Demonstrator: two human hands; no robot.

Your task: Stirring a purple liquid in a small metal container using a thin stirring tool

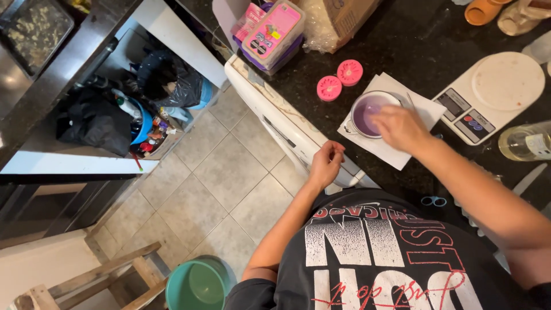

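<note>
1. On the dark countertop (pixel 413 40), a small metal cup (pixel 367 113) of pale purple liquid stands upright on a white paper sheet (pixel 385 150), beside a kitchen scale (pixel 493 95).
2. The right hand (pixel 402 127) hovers over the cup's near rim, fingers bunched and blurred; whether it pinches a stirrer cannot be told.
3. The left hand (pixel 326 163) rests loosely curled at the white counter edge (pixel 270 109), holding nothing visible.
4. Orientation: the cup's mouth faces up and its long axis is vertical. A small side handle appears to point towards the counter edge.
5. Judgement: work at the cup calls for small motions kept inside the rim, the cup staying centred on the paper.
6. Two pink round lids (pixel 340 80) lie just beyond the paper.
</note>
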